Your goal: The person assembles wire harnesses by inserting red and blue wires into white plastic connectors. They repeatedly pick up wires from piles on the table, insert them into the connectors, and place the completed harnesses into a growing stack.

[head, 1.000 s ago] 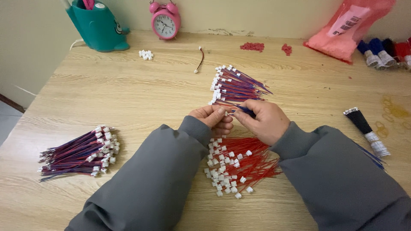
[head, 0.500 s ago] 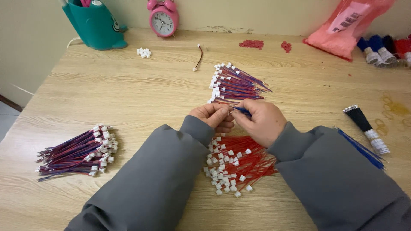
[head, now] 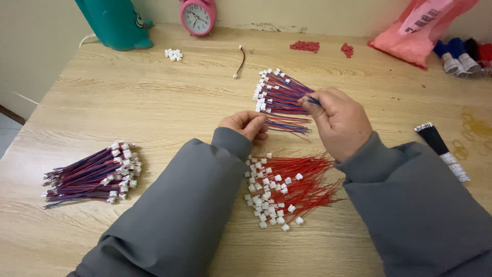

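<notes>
My right hand (head: 338,120) pinches the end of a thin red-and-blue wire (head: 313,100) at the right edge of a fanned pile of red-and-blue wires with white connectors (head: 277,95). My left hand (head: 248,125) rests with curled fingers beside the lowest wires of that pile; I see nothing held in it. Below both hands lies a heap of red wires with white connectors (head: 292,187), partly covered by my grey sleeves.
A second bundle of red-and-blue wires (head: 92,174) lies at the left. At the back stand a teal container (head: 115,23), a pink alarm clock (head: 197,15) and a pink bag (head: 420,25). Loose white connectors (head: 173,53), a single wire (head: 240,60), thread spools (head: 461,56) and a black bundle (head: 441,149) are around.
My hands have come apart. The right hand moved up and to the right with the wire toward the fanned pile, while the left stayed near its place.
</notes>
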